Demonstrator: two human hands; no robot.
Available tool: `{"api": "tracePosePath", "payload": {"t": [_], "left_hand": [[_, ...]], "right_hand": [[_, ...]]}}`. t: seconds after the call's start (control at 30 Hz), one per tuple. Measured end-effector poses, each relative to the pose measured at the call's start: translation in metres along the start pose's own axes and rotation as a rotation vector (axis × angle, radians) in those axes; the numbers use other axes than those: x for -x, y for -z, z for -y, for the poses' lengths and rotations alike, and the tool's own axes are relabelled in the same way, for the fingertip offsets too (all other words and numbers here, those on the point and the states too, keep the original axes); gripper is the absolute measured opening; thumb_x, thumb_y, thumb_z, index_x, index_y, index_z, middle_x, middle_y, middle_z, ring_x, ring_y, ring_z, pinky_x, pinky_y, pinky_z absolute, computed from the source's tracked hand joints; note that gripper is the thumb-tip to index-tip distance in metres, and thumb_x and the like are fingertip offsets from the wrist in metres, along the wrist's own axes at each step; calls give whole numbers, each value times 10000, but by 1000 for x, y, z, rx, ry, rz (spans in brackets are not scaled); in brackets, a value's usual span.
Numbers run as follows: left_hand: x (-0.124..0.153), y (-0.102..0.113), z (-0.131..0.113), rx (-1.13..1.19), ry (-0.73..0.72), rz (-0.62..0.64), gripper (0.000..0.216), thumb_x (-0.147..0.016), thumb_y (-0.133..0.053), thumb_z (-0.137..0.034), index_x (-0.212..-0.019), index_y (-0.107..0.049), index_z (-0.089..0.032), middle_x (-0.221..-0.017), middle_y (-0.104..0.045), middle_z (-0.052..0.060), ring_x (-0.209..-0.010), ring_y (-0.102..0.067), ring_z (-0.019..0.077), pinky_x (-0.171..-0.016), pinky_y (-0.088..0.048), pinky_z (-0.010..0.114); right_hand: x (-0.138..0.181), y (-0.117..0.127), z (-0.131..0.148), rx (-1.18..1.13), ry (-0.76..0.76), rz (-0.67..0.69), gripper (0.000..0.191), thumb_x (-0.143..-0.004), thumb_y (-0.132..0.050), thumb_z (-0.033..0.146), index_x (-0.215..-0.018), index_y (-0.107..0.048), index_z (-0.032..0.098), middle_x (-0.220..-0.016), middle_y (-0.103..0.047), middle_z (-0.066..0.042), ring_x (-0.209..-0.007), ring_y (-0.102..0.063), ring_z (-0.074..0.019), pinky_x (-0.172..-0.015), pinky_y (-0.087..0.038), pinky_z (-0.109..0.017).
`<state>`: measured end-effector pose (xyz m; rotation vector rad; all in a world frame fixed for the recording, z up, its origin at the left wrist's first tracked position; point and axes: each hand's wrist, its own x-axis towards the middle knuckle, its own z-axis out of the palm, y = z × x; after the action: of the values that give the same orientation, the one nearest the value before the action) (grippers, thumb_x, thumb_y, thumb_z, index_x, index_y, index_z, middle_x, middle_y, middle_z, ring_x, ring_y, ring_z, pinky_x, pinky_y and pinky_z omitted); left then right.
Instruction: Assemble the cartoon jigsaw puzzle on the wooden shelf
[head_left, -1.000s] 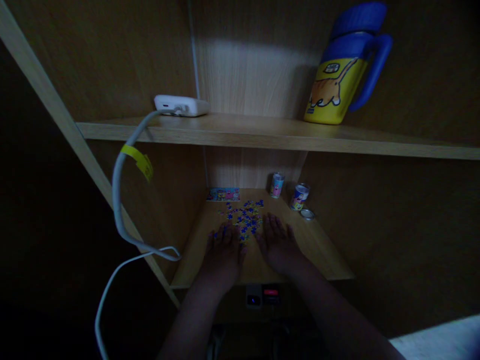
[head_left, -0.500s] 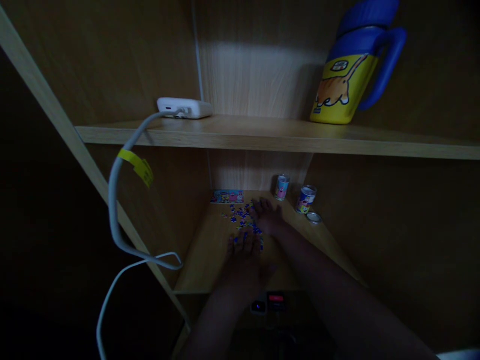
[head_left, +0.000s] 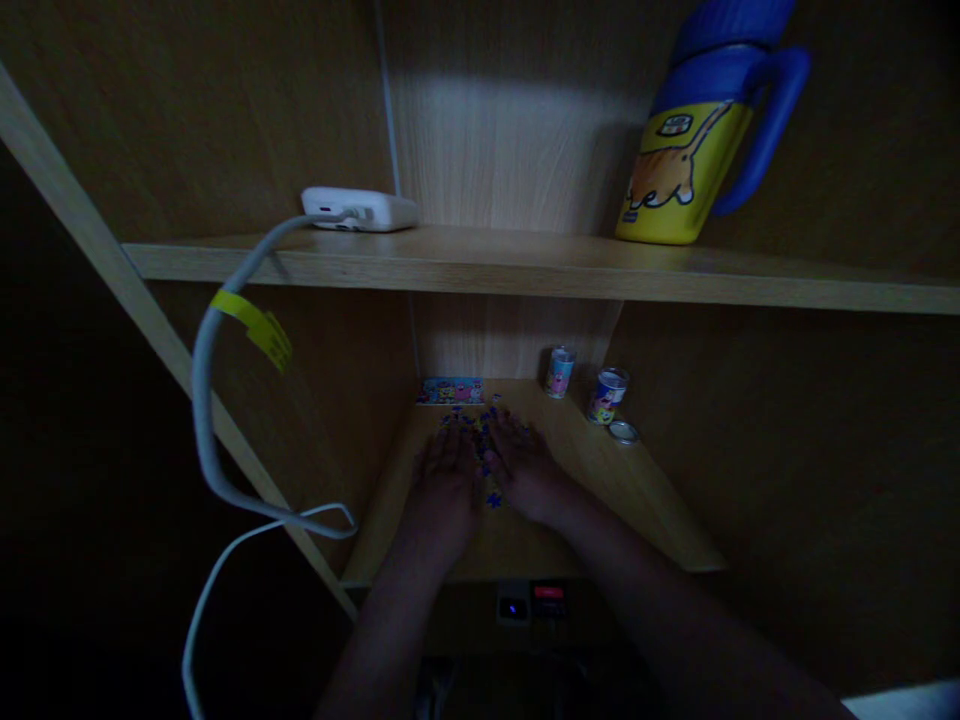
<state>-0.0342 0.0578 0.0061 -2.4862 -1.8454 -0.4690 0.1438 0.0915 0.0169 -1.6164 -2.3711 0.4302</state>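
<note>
Both my hands rest palm down on a light wooden desktop (head_left: pixel 397 525), fingers spread and pointing away from me. My left hand (head_left: pixel 446 480) and my right hand (head_left: pixel 525 468) lie side by side, fingertips on or beside a tight heap of small blue jigsaw pieces (head_left: pixel 469 428). One loose blue piece (head_left: pixel 493 500) sits just below the gap between them. Neither hand shows anything pinched. A small colourful cartoon picture card (head_left: pixel 450 391) lies against the back wall behind the heap.
Two small cartoon cans (head_left: pixel 559 372) (head_left: pixel 607 396) and a round metal lid (head_left: pixel 622 431) stand at back right. Overhead runs a wooden shelf (head_left: pixel 525 262) holding a white power bank (head_left: pixel 358 209) with a grey cable and a blue-and-yellow lidded mug (head_left: pixel 694 130).
My right hand has moved back from the far side of the pieces to lie beside my left. The pieces are bunched tighter toward the back, and the view has shifted slightly.
</note>
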Motion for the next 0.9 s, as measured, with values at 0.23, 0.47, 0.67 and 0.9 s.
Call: {"api": "tracePosePath", "payload": {"t": [0.23, 0.47, 0.67, 0.9], "left_hand": [[-4, -7, 7, -28, -58, 90, 572, -1193, -381, -368, -1727, -482, -190, -1818, -417, 142, -1714, -359, 353, -1398, -216, 697], [-1, 2, -2, -24, -17, -24, 450, -1154, -503, -317, -1508, -672, -96, -1650, -602, 231, -1544, -544, 377, -1337, -371, 571], [5, 11, -10, -3, -8, -5, 357, -1123, -582, -321, -1368, -745, -120, -1513, -654, 230, -1364, -629, 405, -1180, -520, 570], [1, 2, -5, 130, -163, -29, 325, -1141, -529, -243, -1348, -770, -175, -1476, -703, 161, -1393, -643, 338, -1234, -511, 518]], "right_hand": [[41, -15, 4, 69, -135, 2, 792, -1171, -176, 619, -1828, -213, 178, -1895, -71, -118, -1779, -81, -351, -1408, -23, -684], [1, 4, -34, 144, -327, -24, 825, -1160, -155, 685, -1838, -152, 215, -1909, -66, -136, -1780, -90, -352, -1393, -107, -690], [-49, 8, -43, 155, -188, -45, 725, -1182, -200, 617, -1834, -196, 299, -1900, -175, -111, -1774, -151, -324, -1399, -136, -652], [-63, 6, -43, 133, 45, -16, 656, -1199, -206, 555, -1790, -358, 316, -1861, -315, -81, -1750, -258, -280, -1418, -137, -612]]}}
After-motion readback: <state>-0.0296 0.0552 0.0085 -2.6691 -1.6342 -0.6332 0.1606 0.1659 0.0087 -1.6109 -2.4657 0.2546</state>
